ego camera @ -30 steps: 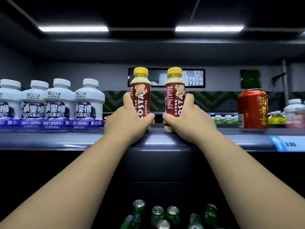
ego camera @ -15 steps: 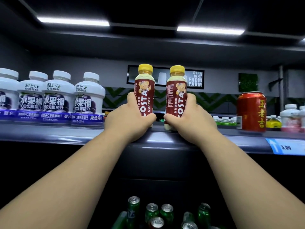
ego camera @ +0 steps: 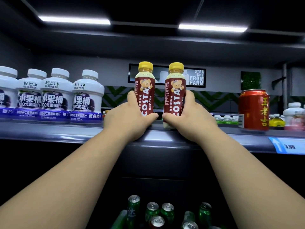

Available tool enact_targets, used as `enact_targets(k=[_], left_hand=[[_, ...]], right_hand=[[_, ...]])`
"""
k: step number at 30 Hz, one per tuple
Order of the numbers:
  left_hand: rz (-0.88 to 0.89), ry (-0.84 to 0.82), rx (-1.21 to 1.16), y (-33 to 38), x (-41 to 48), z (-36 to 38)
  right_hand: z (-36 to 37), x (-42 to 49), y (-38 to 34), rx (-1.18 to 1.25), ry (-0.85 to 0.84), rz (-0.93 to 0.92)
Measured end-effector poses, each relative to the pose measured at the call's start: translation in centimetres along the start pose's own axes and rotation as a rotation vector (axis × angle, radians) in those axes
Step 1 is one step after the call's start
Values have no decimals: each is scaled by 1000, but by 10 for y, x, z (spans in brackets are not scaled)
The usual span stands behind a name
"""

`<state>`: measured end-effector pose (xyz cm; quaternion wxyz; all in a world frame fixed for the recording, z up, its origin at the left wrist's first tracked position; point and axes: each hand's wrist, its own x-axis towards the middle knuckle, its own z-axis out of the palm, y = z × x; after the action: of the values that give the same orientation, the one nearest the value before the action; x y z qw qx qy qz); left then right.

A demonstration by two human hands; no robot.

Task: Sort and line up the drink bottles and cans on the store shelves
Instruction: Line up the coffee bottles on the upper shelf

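Costa bottles [ego camera: 145,93]: glossy plastic. Red can [ego camera: 253,109]: shiny metal. Shelf [ego camera: 49,131]: smooth dark gloss.

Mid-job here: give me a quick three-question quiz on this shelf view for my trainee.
1. True or false: each hand grips one Costa coffee bottle.
2. What stands on the shelf to the left of the left hand?
A. red cans
B. white grape juice bottles
C. green cans
3. Fill in: the price tag at the shelf's right edge reads ____.

Key
1. True: the left hand holds the left Costa bottle, the right hand holds the right Costa bottle, both upright.
2. B: the white grape juice bottles stand there in a row; the red can is to the right, the green cans below.
3. 3.00
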<state>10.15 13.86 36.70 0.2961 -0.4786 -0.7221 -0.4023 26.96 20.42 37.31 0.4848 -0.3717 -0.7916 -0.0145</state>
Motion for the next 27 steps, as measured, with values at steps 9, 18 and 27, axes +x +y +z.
enact_targets(k=[9,18,27], left_hand=[[47,192,-184,-4,-4,0],[49,194,-363,-4,-12,-10],[158,85,-332,21,-51,-30]], right_hand=[[2,0,12,391,246,-51],[-2,-6,7,335,182,-65],[-57,-63,27,280,117,-181]])
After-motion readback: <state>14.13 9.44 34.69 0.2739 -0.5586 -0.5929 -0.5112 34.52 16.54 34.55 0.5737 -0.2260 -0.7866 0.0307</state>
